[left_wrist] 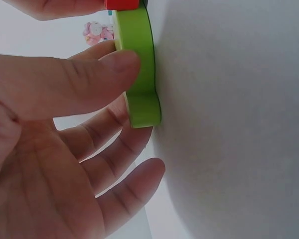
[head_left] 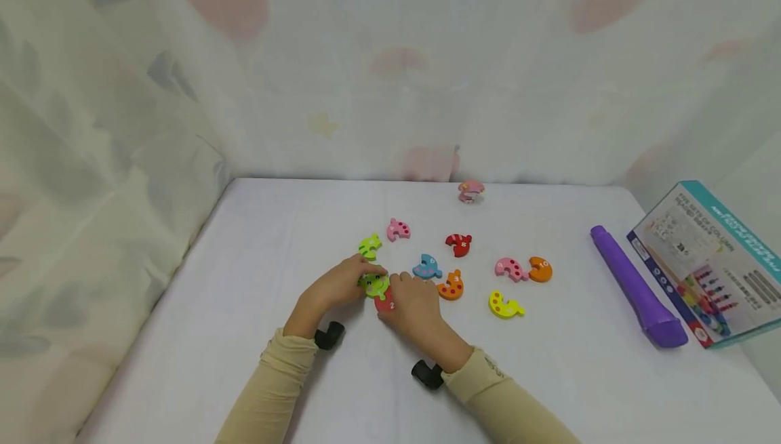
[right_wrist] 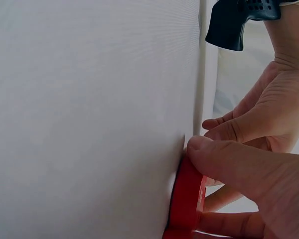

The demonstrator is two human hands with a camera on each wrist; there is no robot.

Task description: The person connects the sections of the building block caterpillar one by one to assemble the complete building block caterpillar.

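In the head view my left hand [head_left: 339,283] holds a green puzzle piece [head_left: 375,285] with a smiling animal face, flat on the white table. Its thumb and fingers lie along the edges of the green piece [left_wrist: 139,69] in the left wrist view. From the other side my right hand [head_left: 416,303] grips a red puzzle piece [head_left: 384,300] marked 2, directly below the face piece and right against it. The thumb presses the rim of the red piece [right_wrist: 187,191] in the right wrist view. Fingers hide part of both pieces.
Around the hands lie a lime piece [head_left: 369,246], a pink one [head_left: 398,229], a blue one [head_left: 427,267], an orange one [head_left: 451,285] and several others. A pink figurine [head_left: 470,191] stands at the back. A purple tube [head_left: 637,288] and a box [head_left: 710,264] lie right.
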